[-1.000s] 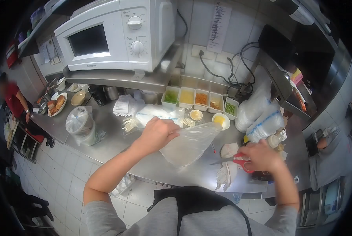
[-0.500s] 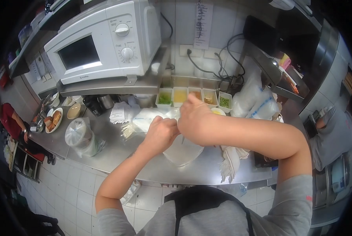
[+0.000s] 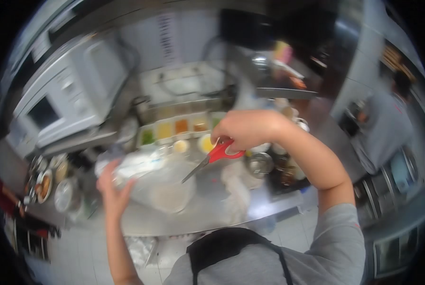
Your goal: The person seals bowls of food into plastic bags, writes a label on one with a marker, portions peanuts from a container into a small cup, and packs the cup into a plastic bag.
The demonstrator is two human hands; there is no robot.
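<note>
My right hand (image 3: 243, 130) is closed around the red handles of a pair of scissors (image 3: 218, 151). Their dark blades point down and left above a translucent plastic bag (image 3: 169, 192) with pale contents, which lies on the counter. Whether the tips touch the bag, I cannot tell. My left hand (image 3: 115, 190) is at the bag's left side, thumb and fingers apart, beside a white plastic packet (image 3: 143, 164). Blur hides whether its fingers touch the packet.
Behind the bag stand white tubs of chopped ingredients (image 3: 181, 126). A metal bowl (image 3: 260, 164) and a cloth (image 3: 236, 187) are to the right on the steel counter (image 3: 205, 202). A microwave (image 3: 65, 95) sits on a shelf at left. Another person (image 3: 388, 126) is at far right.
My hands, together over the bag before, have moved apart. The left went left and opened; the right moved right, and red scissors now show in it. The view has swung right.
</note>
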